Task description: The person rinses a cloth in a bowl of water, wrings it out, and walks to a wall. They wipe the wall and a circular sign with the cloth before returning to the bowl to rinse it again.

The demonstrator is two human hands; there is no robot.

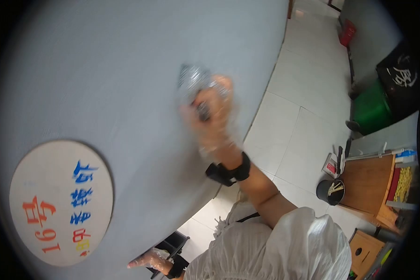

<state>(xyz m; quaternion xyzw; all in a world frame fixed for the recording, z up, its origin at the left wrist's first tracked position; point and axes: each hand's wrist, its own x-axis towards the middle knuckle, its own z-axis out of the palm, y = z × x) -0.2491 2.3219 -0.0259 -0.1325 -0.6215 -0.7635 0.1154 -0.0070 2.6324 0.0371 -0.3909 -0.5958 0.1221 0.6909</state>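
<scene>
My right hand [212,105], in a clear plastic glove and blurred by motion, is closed around a flat silvery scraper [193,77]. The dark end of its handle [203,112] pokes out of my fist. The blade lies against, or very close to, the grey-blue wall [140,56]; contact cannot be made out. At the bottom edge my gloved left hand [151,260] is at a black tray [175,245], seemingly gripping it, with one digit pointing left. The tray's contents are hidden.
A round white sign [60,203] with painted characters is on the wall at lower left. Pale floor tiles [284,121] run along the right. Beyond are a green bin [373,109], a black bucket [330,192] and a wooden cabinet [366,189].
</scene>
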